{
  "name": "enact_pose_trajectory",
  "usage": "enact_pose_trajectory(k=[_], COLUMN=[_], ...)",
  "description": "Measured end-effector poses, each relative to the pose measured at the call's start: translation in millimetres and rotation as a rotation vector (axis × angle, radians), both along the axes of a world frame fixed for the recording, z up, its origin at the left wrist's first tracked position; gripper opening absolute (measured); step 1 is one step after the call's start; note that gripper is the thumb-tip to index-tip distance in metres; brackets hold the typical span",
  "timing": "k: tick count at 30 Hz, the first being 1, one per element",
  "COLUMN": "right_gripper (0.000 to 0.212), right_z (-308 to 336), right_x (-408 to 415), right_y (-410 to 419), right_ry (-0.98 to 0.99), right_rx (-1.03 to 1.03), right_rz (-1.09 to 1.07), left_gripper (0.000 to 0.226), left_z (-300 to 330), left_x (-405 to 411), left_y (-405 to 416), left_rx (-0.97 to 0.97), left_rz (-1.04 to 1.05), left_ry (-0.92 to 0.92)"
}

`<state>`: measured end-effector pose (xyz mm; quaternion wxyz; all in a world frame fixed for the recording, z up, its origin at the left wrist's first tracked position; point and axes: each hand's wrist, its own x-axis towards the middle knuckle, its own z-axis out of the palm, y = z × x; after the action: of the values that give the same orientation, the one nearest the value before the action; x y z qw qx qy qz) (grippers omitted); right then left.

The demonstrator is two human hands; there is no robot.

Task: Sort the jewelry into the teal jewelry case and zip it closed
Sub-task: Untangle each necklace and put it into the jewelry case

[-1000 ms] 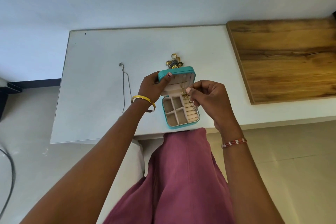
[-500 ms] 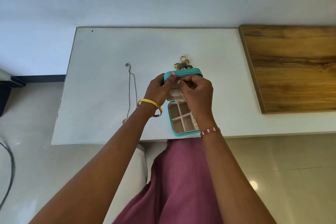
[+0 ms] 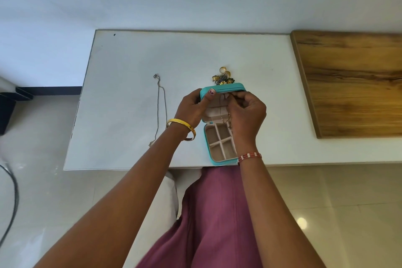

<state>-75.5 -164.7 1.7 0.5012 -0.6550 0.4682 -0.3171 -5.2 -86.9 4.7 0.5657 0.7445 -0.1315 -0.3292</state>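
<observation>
Case (image 3: 219, 160) sits open at the near edge of the white table (image 3: 130, 93), its base flat with four beige compartments showing, all bare as far as can be seen. Just above it, the right hand (image 3: 245, 113) curls over the inner face of the raised lid, fingertips pinching a thin gold chain (image 3: 228, 118) that dangles down toward the base. Left hand (image 3: 191, 109) grips the lid's left corner, thumb pressed on the teal rim, a gold bangle (image 3: 181, 125) on that wrist. Off to the left a silver necklace (image 3: 161, 106) lies stretched out on the table, well apart from the case. Right behind the lid sits a small heap of gold jewelry (image 3: 224, 76). Farther right, a wooden board (image 3: 352, 83).
</observation>
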Motion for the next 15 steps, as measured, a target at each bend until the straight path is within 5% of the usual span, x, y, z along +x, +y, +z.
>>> enact_pose_trajectory(k=[15], right_gripper=[0.017], right_z=[-10], right_x=[-23], right_y=[-5], right_ry=[0.232], right_rx=[-0.306], right_rz=[0.191], left_gripper=[0.039], left_z=[3], left_x=[-1], left_y=[0], left_rx=[0.040], left_rz=[-0.018], left_ry=[-0.014])
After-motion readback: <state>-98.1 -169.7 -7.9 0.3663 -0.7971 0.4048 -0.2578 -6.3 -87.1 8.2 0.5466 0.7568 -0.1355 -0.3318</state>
